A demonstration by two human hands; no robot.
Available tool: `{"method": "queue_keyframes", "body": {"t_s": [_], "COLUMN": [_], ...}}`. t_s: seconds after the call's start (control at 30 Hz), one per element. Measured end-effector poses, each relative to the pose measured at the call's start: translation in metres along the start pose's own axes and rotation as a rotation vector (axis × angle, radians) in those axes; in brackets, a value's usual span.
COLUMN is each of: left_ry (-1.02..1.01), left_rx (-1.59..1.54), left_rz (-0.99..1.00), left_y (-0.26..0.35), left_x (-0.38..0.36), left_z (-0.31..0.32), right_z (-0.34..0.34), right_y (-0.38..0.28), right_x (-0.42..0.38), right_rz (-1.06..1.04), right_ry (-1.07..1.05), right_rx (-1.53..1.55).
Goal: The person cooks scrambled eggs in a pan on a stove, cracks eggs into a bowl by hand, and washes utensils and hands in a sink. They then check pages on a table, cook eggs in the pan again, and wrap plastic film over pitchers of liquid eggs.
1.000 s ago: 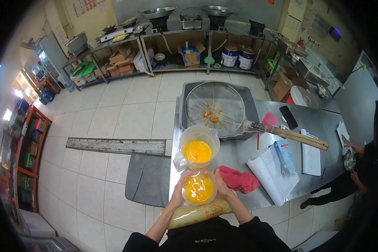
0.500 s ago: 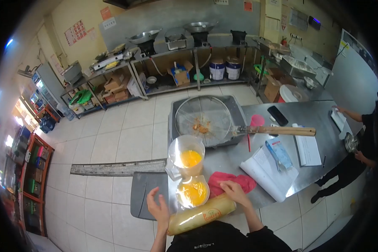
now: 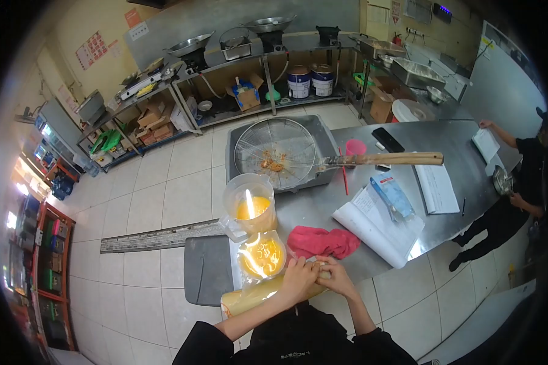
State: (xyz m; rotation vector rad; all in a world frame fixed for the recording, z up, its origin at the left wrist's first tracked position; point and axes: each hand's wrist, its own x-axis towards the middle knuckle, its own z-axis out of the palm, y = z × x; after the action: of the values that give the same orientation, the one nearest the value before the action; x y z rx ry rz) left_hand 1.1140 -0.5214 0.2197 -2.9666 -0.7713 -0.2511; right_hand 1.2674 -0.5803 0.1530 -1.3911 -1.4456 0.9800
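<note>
A thick roll of cling film lies across the table's near edge, against my body. My left hand reaches over it to its right end, fingers closed. Beside it, my right hand is closed on the same end, the two hands almost touching; the exact edge they pinch is hidden. Just beyond the roll stands a clear container of yellow liquid like beaten egg, with shiny film over it. Behind that is a clear plastic jug with more yellow liquid. A crumpled red cloth lies beyond my hands.
A wire strainer with a wooden handle rests over a grey tub. Papers, a blue box, a pink cup and a phone lie on the steel table. A co-worker stands at the far right with a metal bowl.
My left hand has moved right, from the roll's left end to its right end, and closed. My right hand has closed there too. The camera view has shifted slightly.
</note>
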Motion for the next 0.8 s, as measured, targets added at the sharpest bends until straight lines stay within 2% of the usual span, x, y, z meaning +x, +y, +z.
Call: {"method": "queue_keyframes", "body": {"t_s": [0.13, 0.2, 0.27, 0.3, 0.37, 0.5, 0.57, 0.6, 0.67, 0.7, 0.77, 0.8], "left_ry": [-0.039, 0.047, 0.102, 0.152, 0.185, 0.259, 0.260, 0.300, 0.332, 0.296, 0.277, 0.285], "left_rx": [-0.036, -0.172, -0.192, -0.214, -0.273, -0.432, -0.513, -0.553, -0.596, -0.576, -0.550, -0.475], "left_rz": [0.005, -0.117, -0.108, -0.106, -0.090, -0.052, -0.027, 0.040, 0.114, 0.127, 0.146, 0.150], "left_y": [-0.001, 0.004, 0.001, -0.002, -0.006, -0.009, -0.012, -0.015, -0.019, -0.022, -0.025, -0.023], "left_x": [-0.004, -0.006, -0.011, -0.012, -0.016, -0.018, -0.026, -0.029, -0.031, -0.029, -0.025, -0.024], "left_z": [-0.004, -0.004, 0.008, 0.008, 0.007, 0.007, 0.007, 0.004, -0.003, -0.007, -0.005, 0.001], "right_z": [0.017, 0.023, 0.034, 0.040, 0.044, 0.047, 0.050, 0.042, 0.027, 0.018, -0.002, -0.004], "right_y": [-0.009, -0.016, -0.024, -0.026, -0.031, -0.027, 0.006, 0.007, 0.003, -0.003, -0.019, -0.023], "right_x": [-0.007, -0.003, -0.003, -0.002, -0.005, -0.007, -0.012, -0.010, -0.009, -0.018, -0.030, -0.028], "right_rz": [0.010, 0.011, 0.040, 0.044, 0.007, -0.054, 0.124, 0.124, 0.158, 0.163, 0.250, 0.247], "right_ry": [0.217, 0.292, 0.465, 0.473, 0.588, 0.668, 0.700, 0.708, 0.526, 0.535, 0.303, 0.302], "right_rx": [-0.060, -0.072, -0.106, -0.108, -0.307, -0.230, -0.076, -0.077, 0.339, 0.343, 0.815, 0.810]}}
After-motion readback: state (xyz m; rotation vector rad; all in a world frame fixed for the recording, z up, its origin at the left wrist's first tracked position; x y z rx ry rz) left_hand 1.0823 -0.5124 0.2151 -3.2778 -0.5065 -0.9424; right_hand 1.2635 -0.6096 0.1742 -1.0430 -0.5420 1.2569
